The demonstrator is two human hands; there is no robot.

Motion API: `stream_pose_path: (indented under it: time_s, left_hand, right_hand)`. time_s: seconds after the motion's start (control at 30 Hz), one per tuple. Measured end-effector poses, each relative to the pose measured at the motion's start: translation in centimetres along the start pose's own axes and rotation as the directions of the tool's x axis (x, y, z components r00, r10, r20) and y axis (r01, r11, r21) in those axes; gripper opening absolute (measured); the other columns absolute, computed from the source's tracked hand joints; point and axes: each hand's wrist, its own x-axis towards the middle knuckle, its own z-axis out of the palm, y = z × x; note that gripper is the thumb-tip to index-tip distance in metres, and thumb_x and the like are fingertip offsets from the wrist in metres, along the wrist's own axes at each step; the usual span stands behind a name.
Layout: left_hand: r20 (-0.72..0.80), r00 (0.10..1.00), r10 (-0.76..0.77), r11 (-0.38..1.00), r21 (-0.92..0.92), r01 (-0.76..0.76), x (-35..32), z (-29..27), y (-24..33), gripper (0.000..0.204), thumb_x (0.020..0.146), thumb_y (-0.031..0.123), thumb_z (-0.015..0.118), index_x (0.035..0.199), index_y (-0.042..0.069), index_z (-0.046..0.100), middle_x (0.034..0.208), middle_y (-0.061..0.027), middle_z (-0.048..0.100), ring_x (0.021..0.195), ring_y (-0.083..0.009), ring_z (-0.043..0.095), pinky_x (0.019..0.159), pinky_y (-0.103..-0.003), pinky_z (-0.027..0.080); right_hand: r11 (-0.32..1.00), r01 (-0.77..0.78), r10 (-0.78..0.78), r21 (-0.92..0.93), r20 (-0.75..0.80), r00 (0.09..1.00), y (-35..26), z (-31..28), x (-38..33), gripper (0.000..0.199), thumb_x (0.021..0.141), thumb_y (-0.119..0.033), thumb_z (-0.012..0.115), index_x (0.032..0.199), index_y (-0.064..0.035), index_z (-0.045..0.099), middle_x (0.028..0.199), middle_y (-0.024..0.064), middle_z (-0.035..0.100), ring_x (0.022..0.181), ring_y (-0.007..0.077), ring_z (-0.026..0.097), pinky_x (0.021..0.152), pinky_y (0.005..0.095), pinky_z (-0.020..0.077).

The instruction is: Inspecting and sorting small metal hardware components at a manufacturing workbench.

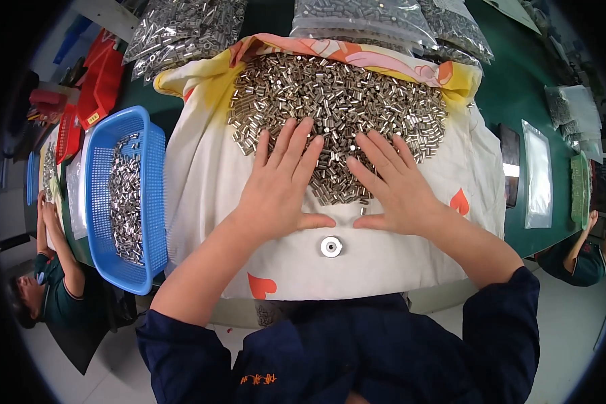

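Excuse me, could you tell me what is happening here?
A person's left hand and right hand are spread, fingers over the near part of a heap of small metal cylinders on a patterned cloth. A round metal piece lies nearer the person. A blue basket of metal parts stands to the left.

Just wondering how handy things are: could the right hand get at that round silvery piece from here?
Probably yes: the round silvery piece lies on the pale cloth, close to the right hand on its thumb side, and nothing seems to block the way.

cylinders (340, 101): glossy metal | sheet (404, 262): matt cloth | basket (156, 215): perforated plastic
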Motion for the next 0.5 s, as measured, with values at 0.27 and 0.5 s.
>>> stream_pose_path:
  time_s: [0.27,0.5]
  left_hand:
    - [-0.094,0.995,0.019,0.996,0.093,-0.010,3.7,0.6,-1.9,0.102,0.054,0.057,0.068,0.129,-0.001,0.030,0.137,-0.0198,0.023,0.128,-0.0368,0.021,0.101,-0.054,0.017]
    - [-0.349,0.936,0.036,0.978,0.206,0.039,8.0,-0.3,-5.6,0.078,0.066,0.045,0.068,0.126,0.006,0.039,0.134,-0.0176,0.030,0.126,-0.0354,0.026,0.099,-0.052,0.024]
  right_hand:
    - [0.991,0.030,-0.044,-0.130,-0.107,0.993,2.5,0.2,4.0,0.083,0.062,-0.050,0.066,0.132,-0.0191,0.034,0.139,0.0135,0.024,0.130,0.0303,0.021,0.103,0.0505,0.0154]
    - [0.966,-0.004,-0.090,-0.258,-0.349,0.933,4.7,-2.4,7.9,0.066,0.072,-0.038,0.064,0.129,-0.0157,0.038,0.134,0.0116,0.034,0.123,0.0300,0.031,0.099,0.0460,0.0271]
